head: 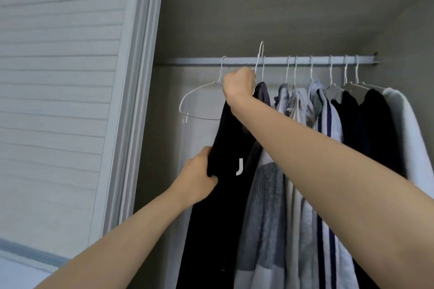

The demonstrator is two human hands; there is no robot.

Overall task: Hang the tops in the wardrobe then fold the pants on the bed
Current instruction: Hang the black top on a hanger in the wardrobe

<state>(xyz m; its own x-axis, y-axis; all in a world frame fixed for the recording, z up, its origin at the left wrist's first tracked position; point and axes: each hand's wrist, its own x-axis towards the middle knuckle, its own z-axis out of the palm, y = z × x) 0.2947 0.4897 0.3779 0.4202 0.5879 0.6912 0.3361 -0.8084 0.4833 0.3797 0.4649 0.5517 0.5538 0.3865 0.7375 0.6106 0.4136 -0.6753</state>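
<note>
Fingers point(244, 75) hide hanger's point(259, 54) neck above black top point(225, 148).

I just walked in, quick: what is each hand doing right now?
Left hand: grips the black top by its edge.
Right hand: closed around the white hanger carrying that top, hook raised above the rail.
</note>
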